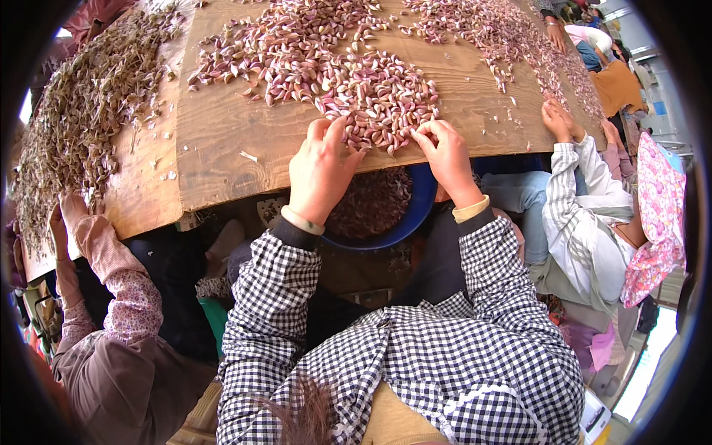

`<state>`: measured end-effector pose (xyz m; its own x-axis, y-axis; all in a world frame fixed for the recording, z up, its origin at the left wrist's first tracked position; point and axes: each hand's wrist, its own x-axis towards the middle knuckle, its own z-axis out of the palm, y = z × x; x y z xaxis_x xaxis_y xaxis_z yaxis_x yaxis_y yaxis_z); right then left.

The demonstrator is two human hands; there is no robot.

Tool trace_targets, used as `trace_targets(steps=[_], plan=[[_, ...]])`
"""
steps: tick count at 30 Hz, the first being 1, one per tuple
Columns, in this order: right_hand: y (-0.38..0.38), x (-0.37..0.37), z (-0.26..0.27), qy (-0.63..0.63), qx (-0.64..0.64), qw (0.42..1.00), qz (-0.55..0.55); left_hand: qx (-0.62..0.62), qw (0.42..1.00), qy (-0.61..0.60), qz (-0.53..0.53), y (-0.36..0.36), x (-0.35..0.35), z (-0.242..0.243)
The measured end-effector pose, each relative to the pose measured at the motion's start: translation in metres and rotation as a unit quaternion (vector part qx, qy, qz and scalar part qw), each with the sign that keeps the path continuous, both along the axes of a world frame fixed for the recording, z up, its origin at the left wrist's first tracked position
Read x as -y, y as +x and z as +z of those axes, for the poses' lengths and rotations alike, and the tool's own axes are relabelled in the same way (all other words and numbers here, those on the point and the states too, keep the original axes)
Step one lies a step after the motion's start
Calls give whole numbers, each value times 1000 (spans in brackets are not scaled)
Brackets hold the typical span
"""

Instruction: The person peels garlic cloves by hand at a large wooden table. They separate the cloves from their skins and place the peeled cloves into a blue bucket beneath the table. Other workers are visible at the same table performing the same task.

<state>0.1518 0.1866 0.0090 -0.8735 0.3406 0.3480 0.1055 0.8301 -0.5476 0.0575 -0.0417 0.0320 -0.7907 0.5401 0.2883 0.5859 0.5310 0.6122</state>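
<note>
Pinkish garlic cloves (384, 92) lie heaped on the wooden table (233, 133) in front of me. At the near left side of the heap is my left hand (325, 167), its fingers bent over the cloves; whether it pinches one cannot be told. My right hand (446, 158) touches the right side of the heap, with thumb and forefinger brought together at a clove; a firm hold on it is not clear. Below the table edge, between my forearms, a blue basin (425, 203) holds more cloves or skins, dark in the shade.
To the left, a co-worker's hands (75, 214) are at a large pile of dry brownish garlic (94, 105). On the right, another co-worker's hands (559, 119) rest by more cloves (512, 33) at the table edge. A further person's hand (555, 36) is across the table.
</note>
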Motion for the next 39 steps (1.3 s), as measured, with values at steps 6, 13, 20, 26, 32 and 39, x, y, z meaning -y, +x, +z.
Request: trace_targets(steps=[6, 13, 20, 26, 32, 39], plan=[[13, -11, 1, -369, 8, 929, -4, -1, 998, 0, -58, -1, -16, -7], [90, -47, 11, -380, 10, 925, -22, 21, 993, 61, -95, -2, -13, -11], [265, -100, 25, -81, 268, 935, -218, 45, 989, 71, -122, -3, -12, -15], [228, -71, 29, -178, 126, 959, -182, 44, 980, 64, -186, 4, -14, -10], [59, 4, 35, -201, 78, 974, 68, 109, 933, 82, -333, 3, -6, 1], [-7, 49, 33, -78, 109, 986, 98, 31, 991, 69, -115, -10, -15, 0]])
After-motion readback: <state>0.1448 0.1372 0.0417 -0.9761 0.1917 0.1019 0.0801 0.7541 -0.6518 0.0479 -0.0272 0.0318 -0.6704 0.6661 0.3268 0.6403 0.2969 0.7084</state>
